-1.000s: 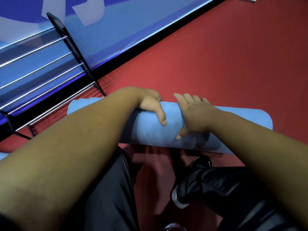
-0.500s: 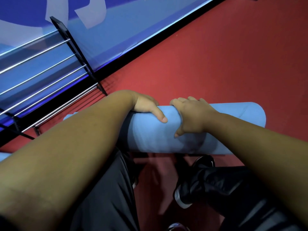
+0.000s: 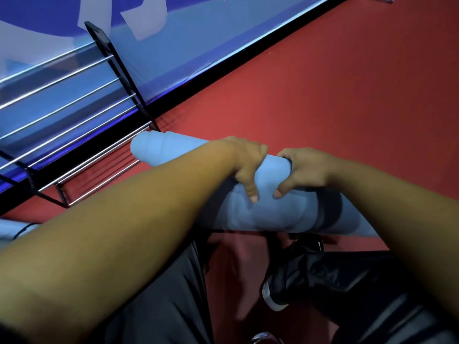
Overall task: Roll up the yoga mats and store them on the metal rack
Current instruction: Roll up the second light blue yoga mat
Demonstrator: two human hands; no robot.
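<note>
- Smooth red floor [image 3: 323,100] runs up to a blue wall [image 3: 198,33].
- Black-framed metal rack of chrome rods [image 3: 123,78] stands on it by the wall.
- Black white-soled shoe [image 3: 295,274] rests on it.

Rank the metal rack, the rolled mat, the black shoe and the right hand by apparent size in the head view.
Largest first:
metal rack
rolled mat
black shoe and right hand: too alike to rank

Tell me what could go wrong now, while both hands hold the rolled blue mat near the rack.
The left hand and right hand grip the rolled mat close together, so its free ends may sag or unroll. Its left end lies close to the black side frame of the metal rack and could catch there.
</note>
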